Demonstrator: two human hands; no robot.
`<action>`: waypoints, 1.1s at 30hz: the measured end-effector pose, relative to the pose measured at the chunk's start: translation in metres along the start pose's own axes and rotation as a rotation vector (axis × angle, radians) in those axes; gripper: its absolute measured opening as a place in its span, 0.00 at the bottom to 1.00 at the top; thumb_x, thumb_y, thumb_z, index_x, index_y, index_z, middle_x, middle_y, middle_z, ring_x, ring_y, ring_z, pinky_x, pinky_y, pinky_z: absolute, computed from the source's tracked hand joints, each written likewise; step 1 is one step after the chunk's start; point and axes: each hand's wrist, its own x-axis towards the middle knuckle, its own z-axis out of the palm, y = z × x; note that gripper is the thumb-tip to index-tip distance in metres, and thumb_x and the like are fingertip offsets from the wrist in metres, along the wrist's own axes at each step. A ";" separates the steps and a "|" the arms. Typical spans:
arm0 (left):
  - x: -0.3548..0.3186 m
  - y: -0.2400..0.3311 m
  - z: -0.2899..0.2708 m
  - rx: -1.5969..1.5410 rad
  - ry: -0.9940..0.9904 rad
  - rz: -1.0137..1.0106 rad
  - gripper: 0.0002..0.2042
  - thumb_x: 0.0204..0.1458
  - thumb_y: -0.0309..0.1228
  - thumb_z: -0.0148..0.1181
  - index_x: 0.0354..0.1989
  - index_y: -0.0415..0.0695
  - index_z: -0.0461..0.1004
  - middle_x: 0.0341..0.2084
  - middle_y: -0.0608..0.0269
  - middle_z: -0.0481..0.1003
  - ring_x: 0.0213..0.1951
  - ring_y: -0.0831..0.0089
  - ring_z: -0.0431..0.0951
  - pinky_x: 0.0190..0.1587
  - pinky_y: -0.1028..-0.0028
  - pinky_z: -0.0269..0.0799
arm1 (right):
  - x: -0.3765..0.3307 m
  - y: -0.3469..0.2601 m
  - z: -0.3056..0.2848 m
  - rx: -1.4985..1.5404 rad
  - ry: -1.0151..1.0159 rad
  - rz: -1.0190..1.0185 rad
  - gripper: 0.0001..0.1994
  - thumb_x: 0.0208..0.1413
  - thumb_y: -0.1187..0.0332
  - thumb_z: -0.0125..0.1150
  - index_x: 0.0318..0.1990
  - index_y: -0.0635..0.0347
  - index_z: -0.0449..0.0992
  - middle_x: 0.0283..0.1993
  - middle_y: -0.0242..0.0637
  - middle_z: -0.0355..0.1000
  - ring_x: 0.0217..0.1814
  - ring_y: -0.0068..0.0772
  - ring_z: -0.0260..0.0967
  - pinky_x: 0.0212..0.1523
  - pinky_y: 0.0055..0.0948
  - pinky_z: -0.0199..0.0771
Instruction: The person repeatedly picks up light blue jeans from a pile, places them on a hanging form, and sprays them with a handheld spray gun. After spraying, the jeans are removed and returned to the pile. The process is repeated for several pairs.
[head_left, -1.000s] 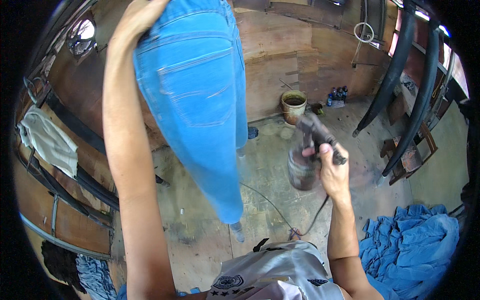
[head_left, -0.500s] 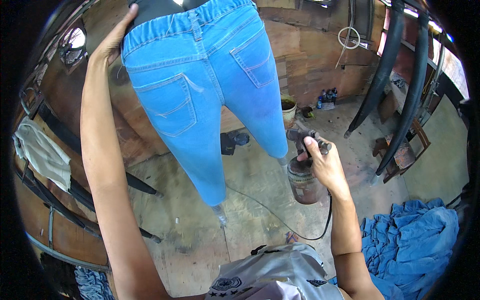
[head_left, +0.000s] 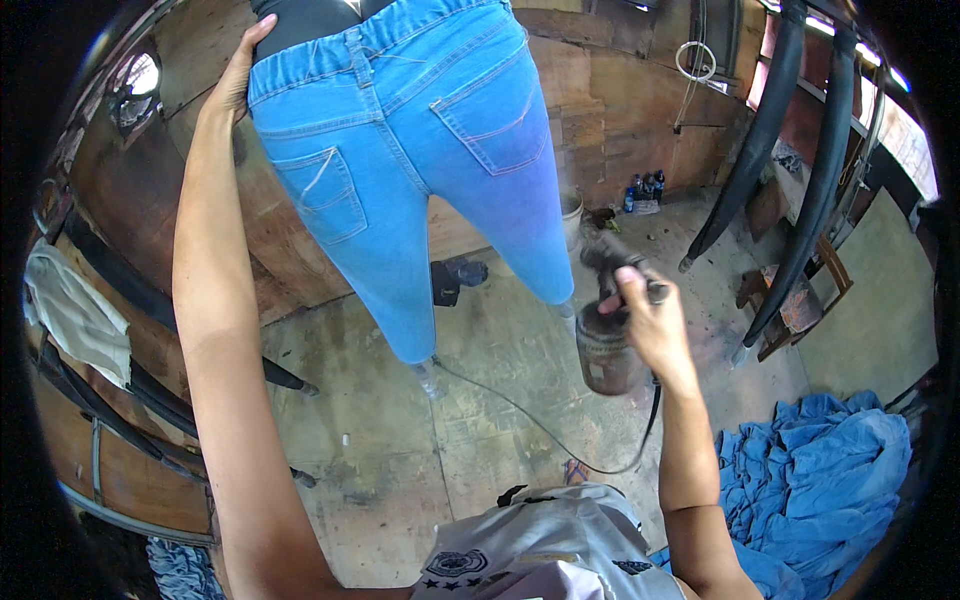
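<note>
Light blue jeans (head_left: pixel 390 240), seen from the back pocket side, are stretched over a black leg form (head_left: pixel 305 25) in front of me. Up at the waist, my left hand (head_left: pixel 238 72) grips the form's left edge, its thumb side on the black part and other fingers hidden. A purplish tint shows on the right leg of the jeans. My right hand (head_left: pixel 652 315) is wrapped around a spray gun (head_left: pixel 610 265), which is blurred by motion, with a stained cup (head_left: pixel 603 350) hanging below. The gun is beside the lower right leg, apart from the cloth.
A hose (head_left: pixel 540 430) loops across the floor near my sandalled foot. Blue garments (head_left: pixel 810 480) lie heaped at the right. Black padded poles (head_left: pixel 765 130) slant down on the far right near a wooden chair (head_left: pixel 825 290). A bucket (head_left: pixel 571 210) and small bottles (head_left: pixel 645 188) stand by the back wall.
The jeans and form have turned slightly, so the left pocket looks narrower and the legs sit further left and higher. The spray gun has shifted slightly and is now blurred.
</note>
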 end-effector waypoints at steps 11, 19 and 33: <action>-0.045 0.034 0.019 0.178 0.027 0.098 0.34 0.53 0.55 0.59 0.58 0.39 0.70 0.49 0.54 0.74 0.49 0.66 0.76 0.53 0.70 0.70 | -0.013 -0.040 0.051 0.403 -0.007 -0.464 0.41 0.60 0.39 0.54 0.65 0.70 0.63 0.40 0.40 0.78 0.21 0.13 0.62 0.21 0.15 0.63; -0.072 0.063 0.047 0.240 0.098 0.139 0.26 0.54 0.48 0.62 0.47 0.34 0.77 0.36 0.59 0.79 0.33 0.74 0.77 0.36 0.75 0.72 | 0.006 -0.001 0.083 0.163 -0.038 -0.187 0.21 0.65 0.56 0.57 0.60 0.57 0.74 0.25 0.27 0.71 0.26 0.16 0.64 0.27 0.22 0.66; -0.066 0.062 0.062 0.329 0.271 0.177 0.29 0.45 0.51 0.69 0.41 0.33 0.80 0.32 0.56 0.80 0.33 0.71 0.79 0.35 0.73 0.73 | -0.052 -0.047 0.077 0.458 -0.151 -0.322 0.31 0.63 0.43 0.52 0.55 0.67 0.71 0.29 0.37 0.76 0.14 0.14 0.57 0.13 0.16 0.56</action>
